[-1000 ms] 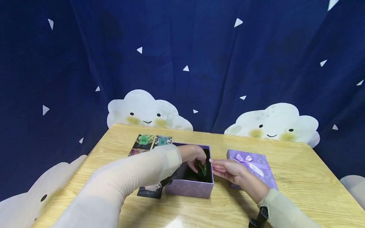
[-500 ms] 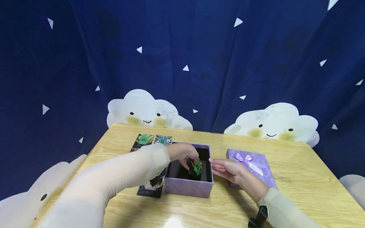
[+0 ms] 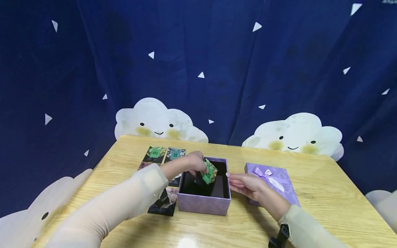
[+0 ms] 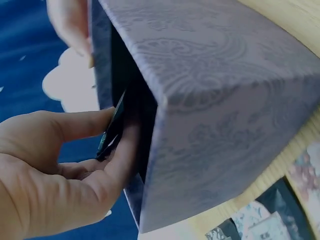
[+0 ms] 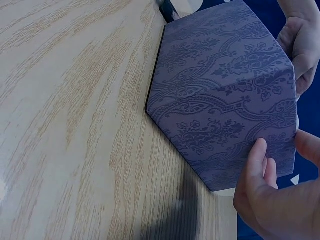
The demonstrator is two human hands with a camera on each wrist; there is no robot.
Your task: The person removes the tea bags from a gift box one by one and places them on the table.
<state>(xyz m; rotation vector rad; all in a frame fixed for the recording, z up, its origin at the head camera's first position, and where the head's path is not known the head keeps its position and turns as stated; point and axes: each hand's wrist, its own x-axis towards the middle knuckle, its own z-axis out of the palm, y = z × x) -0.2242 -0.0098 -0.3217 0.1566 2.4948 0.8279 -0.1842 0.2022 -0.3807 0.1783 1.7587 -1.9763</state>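
Observation:
My left hand (image 3: 196, 162) pinches a flat black packet (image 3: 209, 171) with a green printed front, between thumb and fingers. It tilts at the mouth of an open purple box (image 3: 203, 204) with a dark inside. In the left wrist view the packet (image 4: 114, 125) shows nearly edge-on, and the fingers reach past the box rim. At the box's right wall, my right hand (image 3: 246, 185) has its thumb at the rim and its fingers against the outside. The right wrist view shows those fingertips (image 5: 260, 147) on the patterned wall.
Left of the box lie several similar packets, including a green one (image 3: 154, 154), a teal one (image 3: 175, 154) and a dark one (image 3: 161, 210) at the front. A purple lid (image 3: 280, 181) with a ribbon bow stands to the right on the wooden table (image 3: 328, 203).
My left hand has moved left and up from deep in the box to its rim, bringing the green packet along. My right hand stays at the box's right wall.

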